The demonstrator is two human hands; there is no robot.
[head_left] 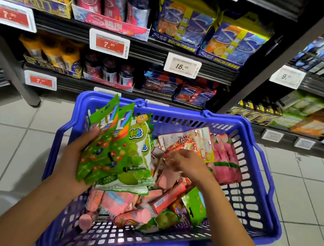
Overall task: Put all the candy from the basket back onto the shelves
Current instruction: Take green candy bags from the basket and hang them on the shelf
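Down low, a blue plastic basket [179,117] with slotted, lattice-like walls and a perforated floor sits on pale glossy floor tiles [4,139] before dark metal shelves [147,52]. Inside lies a heap of candy: crinkly foil pouches, soft pink marshmallow-like packs [226,161] along the right wall, a long pink carton [170,196] lying slantwise near the middle, and round-ended pink rolls [84,220] toward the near left corner.

The left hand [79,152] holds a fanned stack of flat, shiny green bags [108,144] upright over the basket's left side; the front ones show scattered coloured sweets and large white letters, only partly legible, while a paler bag behind them bears green grapes and a Chinese character. Its fingers are wrapped round the stack's left edge, thumb in front, wrist tilted up.

The right hand [187,163] reaches palm-down into the middle of the heap, fingers curled and narrow around the crumpled edge of a red-and-silver foil pouch [188,142] printed with Chinese writing; motion blur keeps the exact pinch unclear.

On the shelves stand glossy cylindrical tubs and boxed packs marked with a large silver "S". Price tags [108,43] clipped to the shelf edges read "7.90" in white on red and "15.99" in black on white.
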